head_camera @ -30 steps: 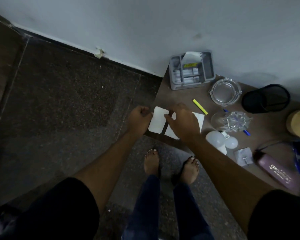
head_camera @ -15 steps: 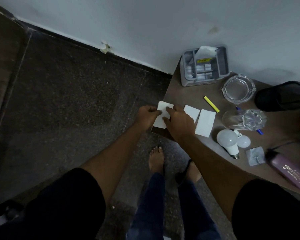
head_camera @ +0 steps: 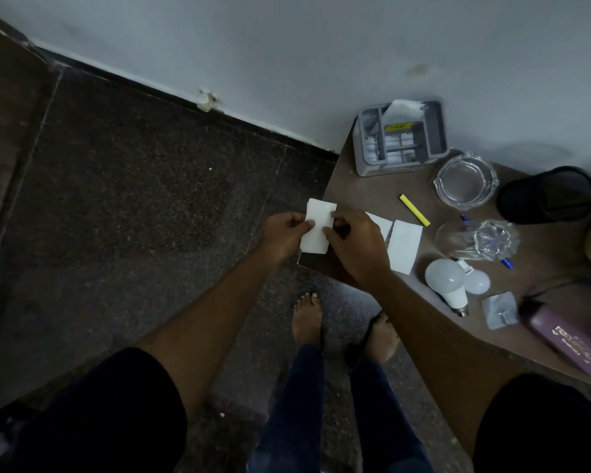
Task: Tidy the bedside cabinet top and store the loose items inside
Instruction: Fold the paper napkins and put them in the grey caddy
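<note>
Okay, thumbs and fingertips pinch a card: left hand grips its left edge, right hand its right edge, at the cabinet front-left corner. Step looks like gathering loose cards. Next move probably calls for stacking it with two more cards lying flat just right of it, then stowing inside. Cards are thin, white, rectangular and matte; the cabinet top is brown and smooth.
</note>
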Demonstrator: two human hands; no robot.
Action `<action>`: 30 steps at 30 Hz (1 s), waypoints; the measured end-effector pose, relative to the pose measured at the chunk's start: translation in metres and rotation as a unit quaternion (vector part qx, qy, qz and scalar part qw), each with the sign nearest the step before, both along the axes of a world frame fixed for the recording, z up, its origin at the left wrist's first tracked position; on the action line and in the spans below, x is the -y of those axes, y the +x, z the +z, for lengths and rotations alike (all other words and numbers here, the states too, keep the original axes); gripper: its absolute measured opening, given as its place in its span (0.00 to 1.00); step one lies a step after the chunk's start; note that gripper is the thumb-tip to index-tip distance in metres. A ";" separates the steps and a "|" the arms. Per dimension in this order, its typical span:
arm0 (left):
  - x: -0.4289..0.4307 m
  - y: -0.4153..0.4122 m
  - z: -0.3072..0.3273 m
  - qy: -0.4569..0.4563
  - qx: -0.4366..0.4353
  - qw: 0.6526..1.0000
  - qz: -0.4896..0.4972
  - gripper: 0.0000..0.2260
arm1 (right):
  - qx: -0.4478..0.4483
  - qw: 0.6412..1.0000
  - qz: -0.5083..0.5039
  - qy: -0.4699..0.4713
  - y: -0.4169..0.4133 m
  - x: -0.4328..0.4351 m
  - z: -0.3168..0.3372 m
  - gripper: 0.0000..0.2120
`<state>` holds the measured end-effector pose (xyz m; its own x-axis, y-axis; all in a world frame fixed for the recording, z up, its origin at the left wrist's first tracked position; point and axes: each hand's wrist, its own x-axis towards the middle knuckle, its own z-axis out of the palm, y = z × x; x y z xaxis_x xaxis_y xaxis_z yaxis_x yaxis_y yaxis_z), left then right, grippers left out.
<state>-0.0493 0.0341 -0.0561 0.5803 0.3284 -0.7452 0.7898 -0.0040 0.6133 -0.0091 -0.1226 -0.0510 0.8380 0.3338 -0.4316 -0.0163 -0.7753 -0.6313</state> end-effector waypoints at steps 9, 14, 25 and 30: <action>0.024 0.012 0.033 -0.071 0.078 0.994 -0.003 0.07 | -0.177 0.952 -0.134 0.210 0.034 0.038 0.039 0.15; 0.049 0.041 0.057 -0.058 0.161 0.985 -0.038 0.06 | -0.153 0.948 -0.145 0.238 0.069 0.067 0.068 0.10; 0.071 0.143 0.096 0.138 0.273 0.949 -0.077 0.08 | 0.102 0.987 0.002 0.123 0.171 0.085 0.107 0.08; 0.069 0.160 0.103 0.195 0.284 0.933 -0.101 0.08 | 0.170 0.980 0.067 0.082 0.190 0.081 0.110 0.05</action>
